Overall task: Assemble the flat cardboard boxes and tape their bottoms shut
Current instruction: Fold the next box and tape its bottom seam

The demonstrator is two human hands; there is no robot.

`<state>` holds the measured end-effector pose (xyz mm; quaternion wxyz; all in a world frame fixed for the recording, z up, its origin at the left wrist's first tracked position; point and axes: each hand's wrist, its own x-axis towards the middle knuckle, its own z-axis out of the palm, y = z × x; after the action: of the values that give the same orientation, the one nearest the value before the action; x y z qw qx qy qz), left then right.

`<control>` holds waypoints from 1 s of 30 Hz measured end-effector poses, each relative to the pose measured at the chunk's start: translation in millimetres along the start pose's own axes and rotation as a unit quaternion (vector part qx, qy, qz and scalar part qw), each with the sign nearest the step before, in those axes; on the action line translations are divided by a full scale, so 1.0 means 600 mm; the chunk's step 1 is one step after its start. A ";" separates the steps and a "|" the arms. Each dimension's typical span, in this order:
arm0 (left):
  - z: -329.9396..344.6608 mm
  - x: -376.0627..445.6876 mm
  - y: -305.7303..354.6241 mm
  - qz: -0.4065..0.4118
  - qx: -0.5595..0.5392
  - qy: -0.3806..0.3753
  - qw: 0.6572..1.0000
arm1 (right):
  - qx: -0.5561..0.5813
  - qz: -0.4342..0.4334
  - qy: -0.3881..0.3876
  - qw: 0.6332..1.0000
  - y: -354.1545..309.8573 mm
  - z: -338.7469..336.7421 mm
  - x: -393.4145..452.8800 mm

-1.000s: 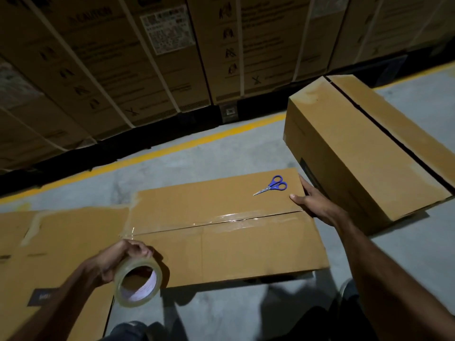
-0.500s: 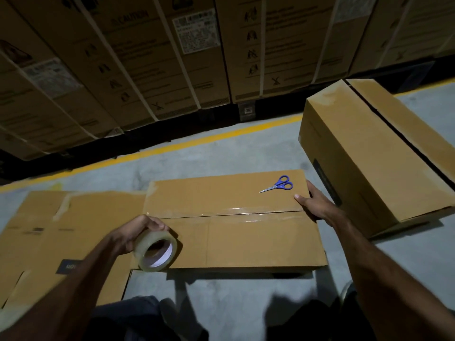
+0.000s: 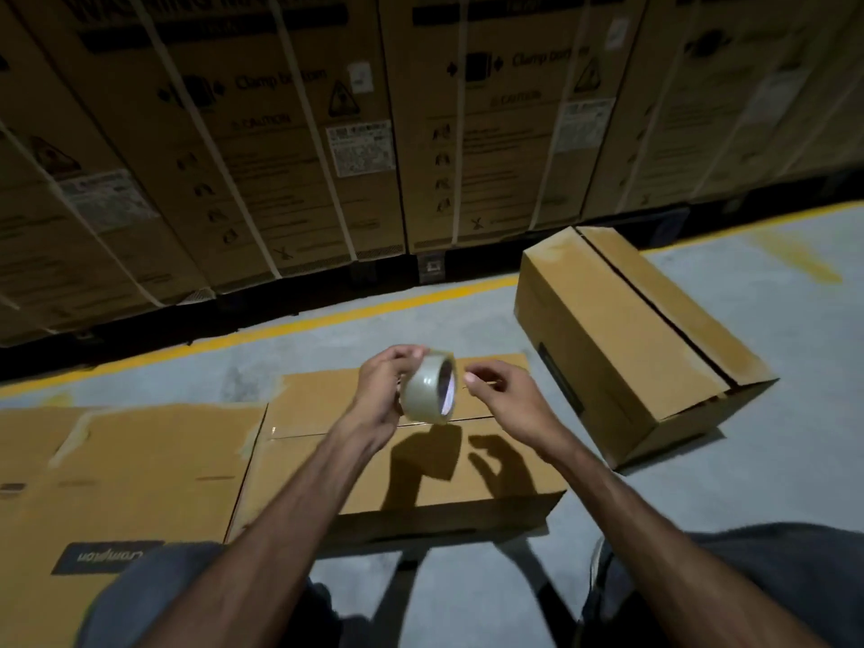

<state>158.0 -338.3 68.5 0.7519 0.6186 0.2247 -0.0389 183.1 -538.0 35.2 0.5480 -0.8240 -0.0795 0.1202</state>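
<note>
My left hand [image 3: 383, 390] grips a roll of clear tape [image 3: 428, 388] and holds it up over the cardboard box [image 3: 327, 465] in front of me. That box lies on the floor with a strip of tape along its middle seam. My right hand [image 3: 507, 397] hovers just right of the roll with its fingers curled and its thumb tip beside the rim. Whether it pinches a tape end is not clear. The scissors are hidden behind my hands.
A flattened cardboard box [image 3: 131, 470] lies on the floor to the left, touching the taped box. A second assembled box [image 3: 626, 339] stands at the right with an open seam on top. Behind a yellow floor line [image 3: 327, 320], tall strapped cartons [image 3: 280, 133] form a wall.
My left hand lifted the tape roll from the box's near left corner to above its middle. My right hand left the box's right edge and came up beside the roll.
</note>
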 end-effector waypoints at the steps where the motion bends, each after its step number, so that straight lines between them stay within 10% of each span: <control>1: 0.011 -0.016 0.007 0.007 -0.020 -0.006 1.000 | 0.015 -0.014 0.010 1.000 -0.021 0.002 -0.015; 30: 0.146 0.018 -0.003 -0.035 -0.043 -0.041 0.998 | 0.115 0.030 0.124 0.985 -0.032 -0.037 -0.085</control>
<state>192.5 -419.4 74.3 0.7848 0.5751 0.2165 -0.0807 140.2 -563.6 66.5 0.6406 -0.7662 0.0280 0.0420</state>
